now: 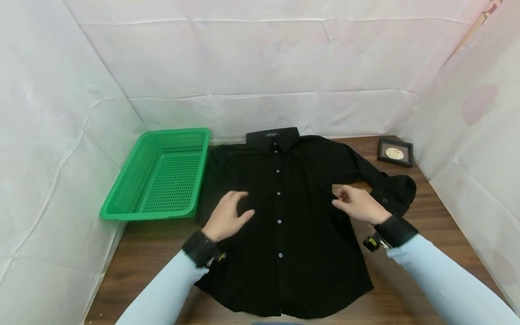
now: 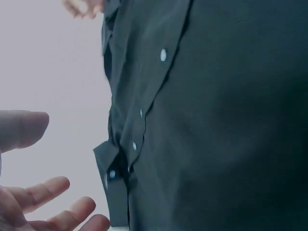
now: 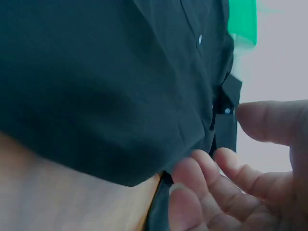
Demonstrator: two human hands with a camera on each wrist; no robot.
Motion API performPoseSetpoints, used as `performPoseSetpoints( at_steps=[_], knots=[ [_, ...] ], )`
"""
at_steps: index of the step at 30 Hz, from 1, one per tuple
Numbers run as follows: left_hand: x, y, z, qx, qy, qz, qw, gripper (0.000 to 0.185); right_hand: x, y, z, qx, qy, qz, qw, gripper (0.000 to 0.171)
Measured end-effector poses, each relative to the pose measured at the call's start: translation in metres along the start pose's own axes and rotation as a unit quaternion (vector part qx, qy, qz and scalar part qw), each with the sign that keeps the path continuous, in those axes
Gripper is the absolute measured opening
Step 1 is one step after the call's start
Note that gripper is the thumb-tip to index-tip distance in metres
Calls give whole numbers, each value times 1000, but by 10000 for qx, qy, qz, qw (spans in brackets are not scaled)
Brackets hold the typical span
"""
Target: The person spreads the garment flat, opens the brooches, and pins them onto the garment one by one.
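Lay flat on the brown counter [image 1: 406, 280], buttoned front up, collar at the far edge: black shirt [image 1: 300, 234]. Rested open on its left half, fingers spread, gripping nothing: left hand [image 1: 227, 215]. Hovered over its right side by the folded sleeve, fingers loosely curled, holding nothing: right hand [image 1: 357, 205]. Sat far left: green basket [image 1: 122, 189]

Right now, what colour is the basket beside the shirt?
Green; the basket shows best in the head view.
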State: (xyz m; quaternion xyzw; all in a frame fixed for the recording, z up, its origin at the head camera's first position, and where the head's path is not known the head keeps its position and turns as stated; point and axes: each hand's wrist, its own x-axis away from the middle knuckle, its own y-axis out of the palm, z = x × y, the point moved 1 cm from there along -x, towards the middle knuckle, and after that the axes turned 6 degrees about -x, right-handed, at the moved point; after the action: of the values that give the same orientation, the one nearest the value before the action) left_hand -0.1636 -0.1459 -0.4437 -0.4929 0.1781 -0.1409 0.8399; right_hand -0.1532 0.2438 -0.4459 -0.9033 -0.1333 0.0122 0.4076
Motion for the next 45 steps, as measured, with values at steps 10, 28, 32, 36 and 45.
performPoseSetpoints(
  at_steps=[10,28,32,36,45],
  knots=[
    [-114,37,17,-718,-426,-784,9934,71,-89,-3,2,525,498,468,9963,40],
    [-176,48,-39,-1377,-940,-1775,9699,62,-139,53,-16,1594,749,-658,9822,66],
    [-175,51,-47,-1569,-1000,-2039,9611,68,-129,62,-12,1538,861,-795,9811,70],
    [-178,50,-48,-1670,-1140,-2206,9542,75,-125,59,-12,1471,821,-760,9828,72],
    [-181,53,-64,-1584,-1550,-2148,9512,86,-118,59,-20,1392,867,-779,9834,75]
  ],
)
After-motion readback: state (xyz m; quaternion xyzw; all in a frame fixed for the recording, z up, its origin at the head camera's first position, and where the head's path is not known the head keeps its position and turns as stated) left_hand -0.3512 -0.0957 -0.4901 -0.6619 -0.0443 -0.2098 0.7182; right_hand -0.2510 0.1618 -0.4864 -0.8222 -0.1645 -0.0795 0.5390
